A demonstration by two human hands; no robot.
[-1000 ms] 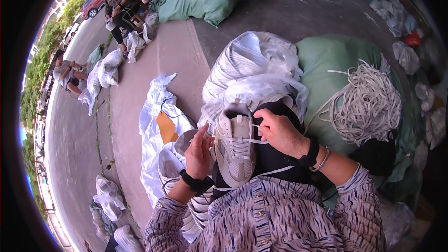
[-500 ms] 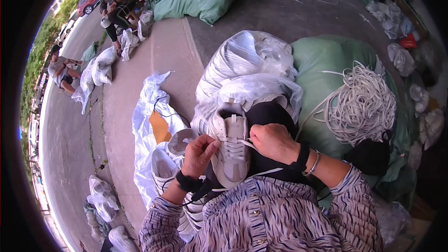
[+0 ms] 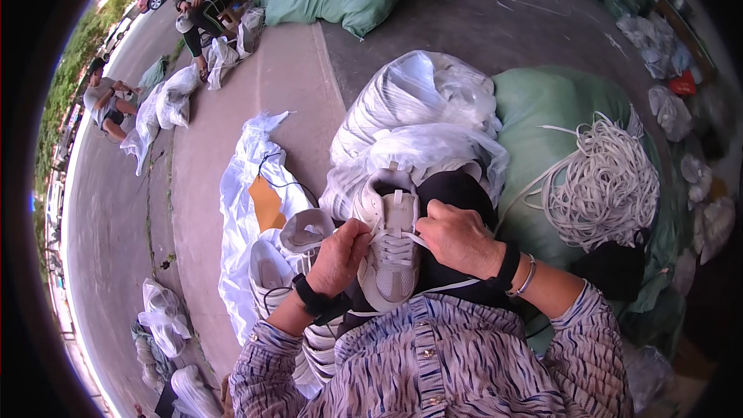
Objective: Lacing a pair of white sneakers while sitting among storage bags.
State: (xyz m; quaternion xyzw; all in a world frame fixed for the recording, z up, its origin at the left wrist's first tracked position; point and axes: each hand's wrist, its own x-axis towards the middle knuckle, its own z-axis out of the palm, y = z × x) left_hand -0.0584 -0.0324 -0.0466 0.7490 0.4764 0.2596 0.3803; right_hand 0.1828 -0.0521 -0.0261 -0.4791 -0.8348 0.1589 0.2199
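A beige and grey sneaker rests on my lap, its toe toward me. A pale shoelace runs through its lower eyelets, while the upper part of the tongue stands unlaced. My left hand pinches the lace at the shoe's left side. On the other side, my right hand grips the lace with closed fingers, holding it out from the shoe. A loose length of lace crosses my dark trousers below the right hand. Both fingertips stay close to the eyelets.
Beyond the shoe bulges a clear plastic sack of pale shoes. To the right, a tangled heap of white laces lies on a green sack. More sneakers stand at the left by white plastic sheeting. Two people sit far left.
My left hand has shifted a little to the right and turned, now pinching closer to the eyelets. The right hand keeps its grip on the lace. The whole view has tilted slightly.
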